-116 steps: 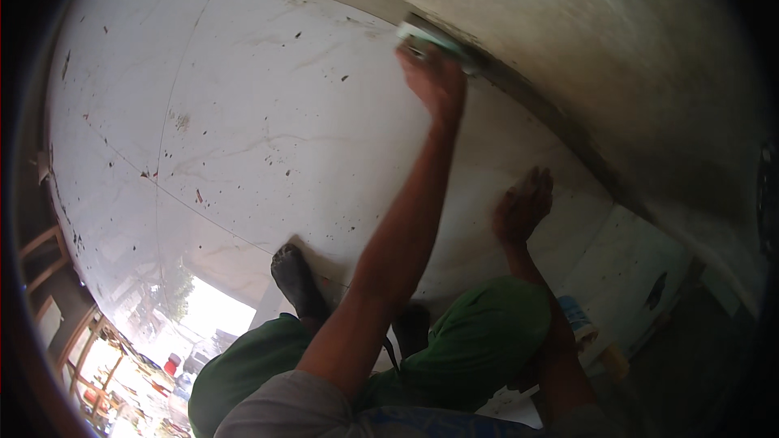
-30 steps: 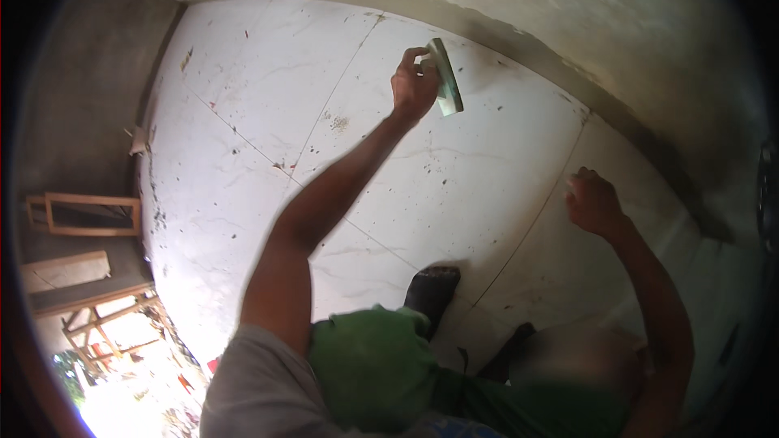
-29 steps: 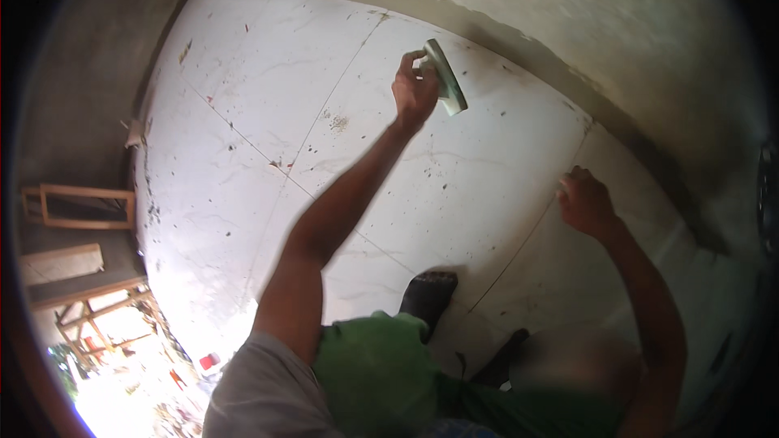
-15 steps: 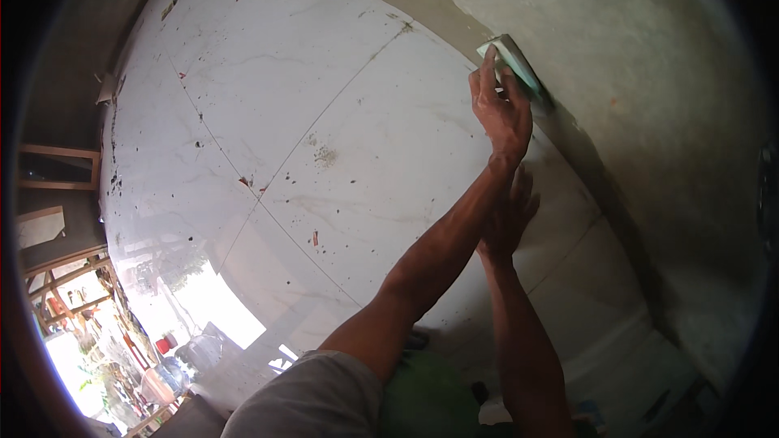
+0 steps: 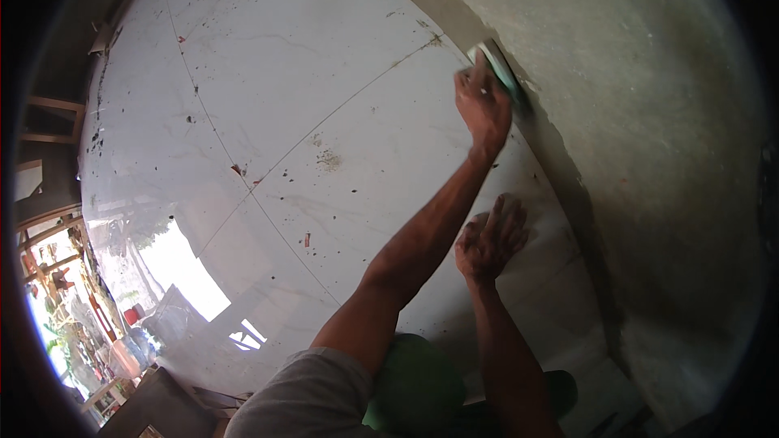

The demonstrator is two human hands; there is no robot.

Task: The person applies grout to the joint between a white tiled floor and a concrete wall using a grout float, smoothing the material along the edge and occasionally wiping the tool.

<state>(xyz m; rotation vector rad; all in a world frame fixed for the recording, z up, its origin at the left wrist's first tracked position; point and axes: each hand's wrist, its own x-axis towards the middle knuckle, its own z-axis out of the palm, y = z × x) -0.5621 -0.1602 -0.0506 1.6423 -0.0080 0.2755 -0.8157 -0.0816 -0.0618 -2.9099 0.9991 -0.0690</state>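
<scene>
My left hand [image 5: 485, 109] grips a pale green, flat-faced plastering float [image 5: 497, 73] by its upper side. The float's dark edge rests along the damp grey strip [image 5: 560, 162] where the rough wall meets the tiles. My left arm reaches out long, with a grey sleeve at its upper end. Closer to me, my right hand [image 5: 492, 242] leans on the glossy white tiles [image 5: 365, 195] with its fingers spread, holding nothing. The left palm and part of the float's grip are hidden from view.
A bare grey cement wall [image 5: 649, 89] runs along the right. Dark crumbs and small reddish scraps [image 5: 307, 239] dot the tiles. At the lower left, clutter and a red-capped clear container [image 5: 134, 320] stand near a bright opening. A rounded green shape [image 5: 418, 385] sits below my arms.
The float in my left hand has slid away from me along the wall's base, closer to the tile joint. My right hand has drawn back from the left wrist. The view has shifted slightly.
</scene>
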